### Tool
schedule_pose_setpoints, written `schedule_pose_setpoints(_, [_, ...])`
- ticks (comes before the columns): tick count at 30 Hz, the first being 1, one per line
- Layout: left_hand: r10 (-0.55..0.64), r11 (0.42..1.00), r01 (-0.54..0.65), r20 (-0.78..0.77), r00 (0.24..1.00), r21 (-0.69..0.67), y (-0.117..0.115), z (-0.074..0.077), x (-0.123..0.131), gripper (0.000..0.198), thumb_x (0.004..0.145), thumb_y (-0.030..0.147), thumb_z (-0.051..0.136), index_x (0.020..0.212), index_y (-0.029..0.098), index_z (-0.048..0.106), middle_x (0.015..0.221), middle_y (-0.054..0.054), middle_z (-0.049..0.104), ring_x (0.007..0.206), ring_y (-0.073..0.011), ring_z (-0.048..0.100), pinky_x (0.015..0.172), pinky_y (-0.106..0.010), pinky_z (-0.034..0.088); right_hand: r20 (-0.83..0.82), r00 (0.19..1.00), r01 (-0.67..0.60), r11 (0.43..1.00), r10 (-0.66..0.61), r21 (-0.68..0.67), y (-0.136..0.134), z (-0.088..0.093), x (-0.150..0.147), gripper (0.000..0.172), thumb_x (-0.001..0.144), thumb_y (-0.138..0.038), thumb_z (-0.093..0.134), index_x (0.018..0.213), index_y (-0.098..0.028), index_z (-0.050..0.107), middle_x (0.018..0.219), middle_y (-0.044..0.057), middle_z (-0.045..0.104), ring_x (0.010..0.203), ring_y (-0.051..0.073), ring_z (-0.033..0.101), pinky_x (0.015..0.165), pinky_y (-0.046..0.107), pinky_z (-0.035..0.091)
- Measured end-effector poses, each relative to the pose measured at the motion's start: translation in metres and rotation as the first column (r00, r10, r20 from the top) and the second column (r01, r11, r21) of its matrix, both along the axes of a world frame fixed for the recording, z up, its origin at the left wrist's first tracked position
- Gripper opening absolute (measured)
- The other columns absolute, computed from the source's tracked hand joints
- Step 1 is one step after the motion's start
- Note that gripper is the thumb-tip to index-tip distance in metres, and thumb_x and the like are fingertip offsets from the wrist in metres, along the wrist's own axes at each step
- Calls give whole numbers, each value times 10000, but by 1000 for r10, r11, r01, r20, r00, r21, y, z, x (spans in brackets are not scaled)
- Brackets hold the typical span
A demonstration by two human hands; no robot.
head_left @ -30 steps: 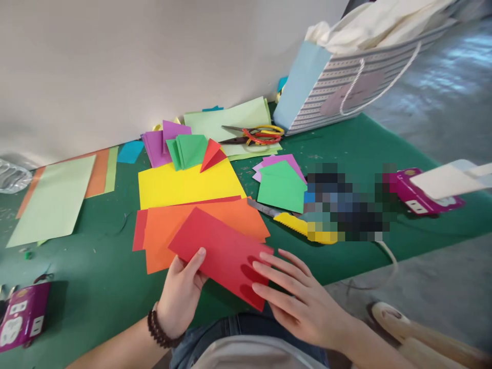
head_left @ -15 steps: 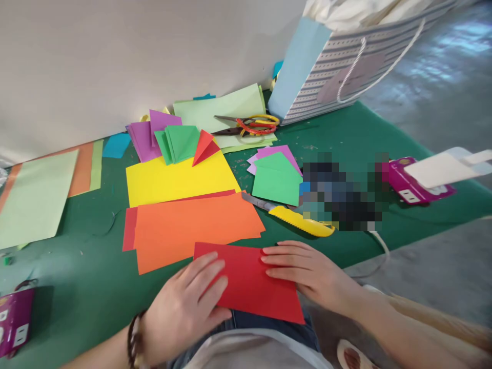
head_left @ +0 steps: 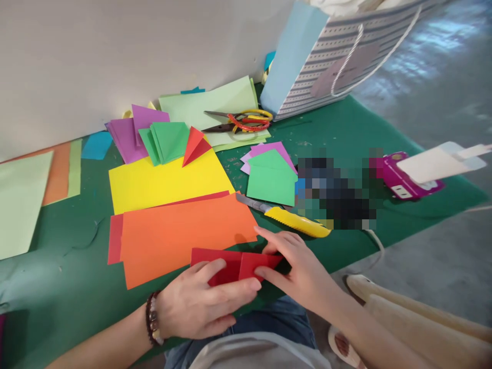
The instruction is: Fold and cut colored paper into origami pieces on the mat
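Head view: both hands, left [head_left: 200,302] and right [head_left: 295,269], pinch the folded red paper [head_left: 234,265] between them.

Matt coloured paper lying on a soft green mat

The red paper [head_left: 230,264] is looking matt and smooth and is creasing sharply; the orange sheet [head_left: 180,233] and yellow sheet [head_left: 165,182] are showing the same unglossed finish. The green mat [head_left: 346,133] is looking like slightly fuzzy cloth. The utility knife [head_left: 295,223] is showing a ridged yellow plastic body and a dull metal blade, and the scissors [head_left: 238,122] are showing dark metal blades with glossy handles. The gift bag [head_left: 307,66] is looking like smooth printed paper, and the floor [head_left: 423,266] is gleaming like polished concrete.
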State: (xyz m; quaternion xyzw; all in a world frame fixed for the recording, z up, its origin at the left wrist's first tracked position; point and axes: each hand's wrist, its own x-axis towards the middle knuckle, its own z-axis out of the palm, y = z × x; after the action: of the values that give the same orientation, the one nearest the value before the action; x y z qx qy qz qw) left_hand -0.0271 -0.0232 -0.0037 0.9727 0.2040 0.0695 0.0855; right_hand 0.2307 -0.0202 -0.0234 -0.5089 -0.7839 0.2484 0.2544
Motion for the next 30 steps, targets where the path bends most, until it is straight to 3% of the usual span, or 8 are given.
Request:
schedule_pose_setpoints(2, [-30, 999, 29, -43, 999, -23, 2, 1, 1, 537, 892, 397, 515, 1409, 278, 436, 1575, 67, 211, 1140, -280, 484, 885, -363, 468, -2, 998, 61, 992, -61, 112, -8, -2, 1, 565, 879, -326, 587, 1398, -209, 398, 967, 74, 656, 895, 226, 607, 779, 405, 522])
schedule_pose_setpoints(5, [-41, 997, 38, -49, 998, -62, 4, 0, 1, 495, 924, 440, 484, 1401, 314, 439, 1565, 71, 243, 1135, -258, 486, 918, -372, 436, -3, 990, 129, 915, -138, 382, -27, -7, 8, 548, 824, -269, 671, 1341, -221, 494, 1146, 114, 612, 1074, 275, 569, 914, 461, 494])
schedule_pose_setpoints(7, [-38, 996, 34, -44, 998, -88, 5, 0, 1, 495, 922, 477, 487, 1395, 336, 442, 1550, 55, 289, 1132, -255, 488, 931, -378, 421, 68, 989, 85, 878, -133, 472, -42, -11, 13, 503, 783, -173, 704, 1264, -243, 577, 1111, 80, 641, 1067, 258, 579, 977, 459, 465])
schedule_pose_setpoints(12, [-68, 992, 61, -71, 995, -107, 6, 2, 4, 583, 886, 523, 529, 1408, 282, 434, 1534, 20, 330, 1125, -288, 490, 901, -405, 435, 176, 984, -53, 904, -25, 424, -63, -21, 14, 343, 817, -129, 636, 1157, -172, 649, 1129, 90, 679, 1182, 262, 543, 1041, 447, 422])
schedule_pose_setpoints(16, [-61, 991, 52, -74, 995, -121, 8, 4, 6, 584, 876, 505, 551, 1397, 260, 451, 1507, -10, 381, 1136, -307, 497, 889, -418, 449, 168, 986, -60, 905, -13, 421, -60, -28, 11, 321, 837, -142, 604, 1153, -174, 648, 1141, 82, 686, 1258, 248, 496, 1072, 437, 401])
schedule_pose_setpoints(20, [-84, 985, 75, -58, 995, -153, 11, 6, 6, 594, 871, 505, 570, 1386, 230, 460, 1463, -41, 447, 1247, -307, 451, 971, -426, 426, 172, 985, -69, 903, -6, 423, -58, -34, 13, 338, 835, -163, 600, 1170, -191, 639, 1139, 61, 695, 1295, 230, 469, 1080, 416, 402])
schedule_pose_setpoints(30, [-134, 983, 122, -86, 987, -139, 15, 3, 4, 646, 940, 574, 394, 1449, 178, 366, 1512, -68, 365, 1405, -279, 292, 1073, -397, 339, 188, 982, -72, 906, -8, 416, -57, -37, 12, 317, 859, -170, 551, 1158, -198, 651, 1158, 55, 692, 1293, 224, 469, 1034, 377, 425])
